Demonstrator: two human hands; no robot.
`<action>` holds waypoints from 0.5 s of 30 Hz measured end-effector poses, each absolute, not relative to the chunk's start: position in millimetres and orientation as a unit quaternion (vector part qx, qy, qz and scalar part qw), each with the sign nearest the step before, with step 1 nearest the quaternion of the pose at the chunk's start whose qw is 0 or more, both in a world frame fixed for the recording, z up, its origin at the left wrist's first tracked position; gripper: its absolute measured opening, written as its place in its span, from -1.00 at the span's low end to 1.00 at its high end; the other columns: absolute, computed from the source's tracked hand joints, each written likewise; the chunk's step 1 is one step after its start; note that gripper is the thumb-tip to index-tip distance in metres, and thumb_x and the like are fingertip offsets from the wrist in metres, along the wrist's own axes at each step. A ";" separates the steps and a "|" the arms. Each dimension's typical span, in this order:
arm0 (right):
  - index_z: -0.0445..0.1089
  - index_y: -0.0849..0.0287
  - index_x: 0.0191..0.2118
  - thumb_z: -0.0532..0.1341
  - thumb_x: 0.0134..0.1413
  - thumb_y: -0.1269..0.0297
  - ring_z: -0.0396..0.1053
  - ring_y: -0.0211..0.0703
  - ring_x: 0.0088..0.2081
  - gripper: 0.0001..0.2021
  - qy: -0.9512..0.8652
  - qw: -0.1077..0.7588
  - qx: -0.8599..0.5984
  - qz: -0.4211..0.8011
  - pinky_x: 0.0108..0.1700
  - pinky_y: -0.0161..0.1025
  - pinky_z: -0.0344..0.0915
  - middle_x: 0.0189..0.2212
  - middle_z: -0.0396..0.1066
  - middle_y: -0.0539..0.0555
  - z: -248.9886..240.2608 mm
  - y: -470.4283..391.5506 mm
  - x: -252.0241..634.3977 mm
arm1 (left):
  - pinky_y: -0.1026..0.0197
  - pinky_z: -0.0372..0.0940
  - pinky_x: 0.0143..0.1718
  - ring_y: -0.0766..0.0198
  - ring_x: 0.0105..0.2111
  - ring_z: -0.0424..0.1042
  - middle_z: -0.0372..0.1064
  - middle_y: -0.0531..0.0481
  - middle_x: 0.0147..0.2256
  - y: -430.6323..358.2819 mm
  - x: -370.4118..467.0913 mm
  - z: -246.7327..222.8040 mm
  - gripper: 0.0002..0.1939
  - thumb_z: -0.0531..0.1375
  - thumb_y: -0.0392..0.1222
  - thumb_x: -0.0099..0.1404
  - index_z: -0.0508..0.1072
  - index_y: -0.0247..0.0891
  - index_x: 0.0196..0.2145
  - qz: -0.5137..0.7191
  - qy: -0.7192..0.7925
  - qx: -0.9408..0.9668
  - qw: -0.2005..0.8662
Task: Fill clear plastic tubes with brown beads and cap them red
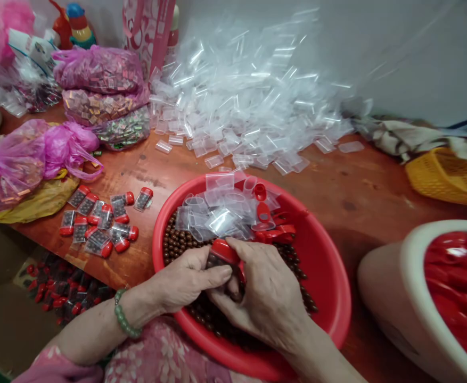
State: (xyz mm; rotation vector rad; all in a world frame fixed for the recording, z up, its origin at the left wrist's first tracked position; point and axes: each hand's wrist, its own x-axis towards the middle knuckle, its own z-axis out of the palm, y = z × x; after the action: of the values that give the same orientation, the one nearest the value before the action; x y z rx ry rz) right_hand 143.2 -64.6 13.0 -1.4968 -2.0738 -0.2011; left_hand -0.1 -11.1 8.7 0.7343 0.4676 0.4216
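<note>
Over a red basin (339, 298), both my hands are closed around one small clear box with a red cap (222, 252), dark balls showing inside it. My left hand (193, 279), with a green bead bracelet (124, 319) at the wrist, grips the box's side with the thumb across it. My right hand (263, 290) has its fingers at the red cap; some of them are hidden behind the box. Brown balls (176, 240) fill the basin's bottom. On them lie clear plastic sleeves (217, 213) and several red caps (275, 234).
A large heap of clear sleeves (249, 106) lies against the wall. Filled boxes (97, 223) lie left on the table, more in a carton (63, 292) below. Pink bags (97, 72) stand back left. At right are a tub of red caps (411, 255) and a yellow basket (449, 175).
</note>
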 end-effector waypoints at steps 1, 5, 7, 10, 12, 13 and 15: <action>0.11 0.27 0.14 0.18 0.03 0.21 0.42 0.09 -0.28 -0.45 -0.772 0.299 -0.555 -0.080 -0.27 0.01 0.36 -0.26 0.42 0.23 13.1 -65.7 143.3 | 0.28 0.25 -0.26 0.36 -0.42 0.30 0.31 0.03 -0.46 -12.6 0.6 10.3 -0.56 0.34 0.14 0.09 0.38 -0.34 -0.46 0.203 0.224 0.359 0.883; 0.14 0.31 0.11 0.20 0.00 0.25 0.40 0.09 -0.26 -0.46 -0.772 0.322 -0.542 -0.083 -0.26 0.01 0.37 -0.26 0.40 0.25 15.9 -71.2 146.5 | 0.28 0.24 -0.26 0.36 -0.41 0.30 0.30 0.02 -0.46 -17.5 3.1 12.9 -0.54 0.33 0.15 0.11 0.36 -0.34 -0.48 0.197 0.210 0.375 0.881; 0.15 0.31 0.12 0.17 0.05 0.26 0.40 0.10 -0.24 -0.49 -0.779 0.300 -0.546 -0.067 -0.24 0.02 0.38 -0.23 0.41 0.27 18.3 -74.8 148.8 | 0.29 0.23 -0.28 0.38 -0.42 0.29 0.29 0.03 -0.45 -19.2 4.7 11.4 -0.54 0.33 0.15 0.11 0.35 -0.35 -0.45 0.195 0.215 0.371 0.882; 0.14 0.31 0.16 0.14 0.12 0.18 0.39 0.19 -0.13 -0.48 -0.786 0.236 -0.570 -0.043 -0.17 0.10 0.37 -0.12 0.41 0.35 20.5 -80.0 151.1 | 0.31 0.21 -0.32 0.40 -0.42 0.28 0.29 0.06 -0.44 -20.5 7.6 9.2 -0.53 0.34 0.15 0.10 0.34 -0.33 -0.36 0.197 0.242 0.363 0.878; 0.12 0.32 0.19 0.13 0.13 0.16 0.38 0.22 -0.09 -0.45 -0.778 0.224 -0.584 -0.052 -0.13 0.13 0.37 -0.07 0.39 0.38 18.9 -82.2 151.5 | 0.31 0.20 -0.34 0.41 -0.43 0.26 0.27 0.08 -0.43 -21.0 9.2 8.9 -0.50 0.33 0.18 0.09 0.33 -0.32 -0.32 0.197 0.257 0.381 0.866; 0.10 0.33 0.20 0.12 0.13 0.17 0.38 0.22 -0.09 -0.44 -0.774 0.230 -0.586 -0.061 -0.13 0.13 0.37 -0.07 0.38 0.39 17.0 -82.8 151.6 | 0.31 0.19 -0.35 0.40 -0.43 0.25 0.26 0.09 -0.43 -21.5 9.8 9.0 -0.49 0.32 0.20 0.09 0.33 -0.32 -0.31 0.196 0.262 0.392 0.860; 0.09 0.34 0.22 0.10 0.12 0.18 0.39 0.19 -0.13 -0.42 -0.773 0.254 -0.576 -0.081 -0.15 0.12 0.38 -0.11 0.38 0.37 11.9 -82.8 152.5 | 0.30 0.19 -0.35 0.39 -0.43 0.24 0.25 0.09 -0.44 -23.2 10.7 9.2 -0.47 0.31 0.24 0.07 0.33 -0.31 -0.32 0.194 0.266 0.407 0.852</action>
State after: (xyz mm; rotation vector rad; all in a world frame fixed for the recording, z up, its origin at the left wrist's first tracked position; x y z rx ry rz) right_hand 152.5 -82.8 11.9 -1.5656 -2.0996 -0.2198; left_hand 10.7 -23.2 9.2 0.8557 0.5591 0.4076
